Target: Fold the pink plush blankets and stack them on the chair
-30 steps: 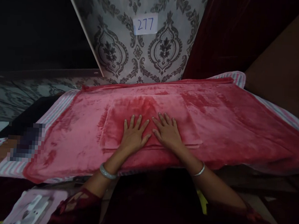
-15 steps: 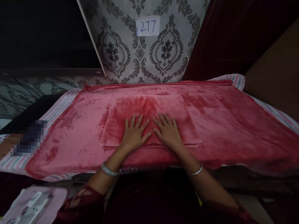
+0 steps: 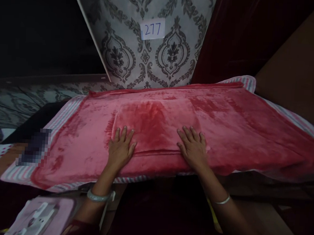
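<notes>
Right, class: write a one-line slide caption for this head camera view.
Left hand and right hand pressed flat, apart, on a folded red cloth lying on a red blanket.

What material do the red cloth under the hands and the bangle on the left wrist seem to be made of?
The red cloth looks like plush fleece or velvet: a soft sheen with darker brushed streaks. The bangle on the left wrist looks like pale green, glossy stone or glass, perhaps jade; plastic is possible.

Far centre: damask-patterned panel (image 3: 129, 55) with paper label (image 3: 152, 29) reading 277. Dark red curtain (image 3: 231, 33) to its right, brown board (image 3: 301, 66) far right. Near left: pale pink device (image 3: 40, 216). Left edge: pixelated patch (image 3: 35, 147).
</notes>
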Tool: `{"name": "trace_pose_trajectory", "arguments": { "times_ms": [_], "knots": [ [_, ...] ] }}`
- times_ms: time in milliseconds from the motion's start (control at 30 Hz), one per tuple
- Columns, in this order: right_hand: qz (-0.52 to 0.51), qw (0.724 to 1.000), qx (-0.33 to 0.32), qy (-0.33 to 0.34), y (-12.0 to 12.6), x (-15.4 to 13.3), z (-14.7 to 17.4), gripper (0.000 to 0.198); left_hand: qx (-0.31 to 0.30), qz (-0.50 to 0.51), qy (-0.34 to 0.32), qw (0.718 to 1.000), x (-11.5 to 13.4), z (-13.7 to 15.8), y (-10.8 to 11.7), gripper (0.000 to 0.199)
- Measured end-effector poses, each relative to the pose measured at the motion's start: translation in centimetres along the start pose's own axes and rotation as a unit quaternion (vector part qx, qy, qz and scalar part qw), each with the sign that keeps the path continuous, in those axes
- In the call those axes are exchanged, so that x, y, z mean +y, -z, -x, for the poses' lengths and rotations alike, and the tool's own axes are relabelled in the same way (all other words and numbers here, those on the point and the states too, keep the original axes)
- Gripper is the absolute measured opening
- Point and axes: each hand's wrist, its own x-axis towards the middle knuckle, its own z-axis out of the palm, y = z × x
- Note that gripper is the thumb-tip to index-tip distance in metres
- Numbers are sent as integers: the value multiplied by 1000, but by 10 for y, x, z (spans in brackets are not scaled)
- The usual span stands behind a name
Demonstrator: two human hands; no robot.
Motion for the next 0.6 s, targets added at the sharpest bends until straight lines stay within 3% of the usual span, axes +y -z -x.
{"name": "trace_pose_trajectory", "arguments": {
  "times_ms": [100, 233, 367, 600],
  "knots": [
    [-22, 999, 0, 36, 1, 10, 7, 54, 15, 13, -39, 999, -11, 7, 2, 60],
    [-57, 997, -10, 58, 3, 40, 23, 66, 63, 45, -127, 989, -45, 24, -6, 69],
    [-98, 994, 17, 38, 0, 59, 31, 73, 134, 79, -163, 974, -74, 30, -20, 58],
    [-132, 990, 52, -9, -13, 51, 29, 85, 165, 43, -157, 973, -75, 26, -19, 60]
  ]
}}
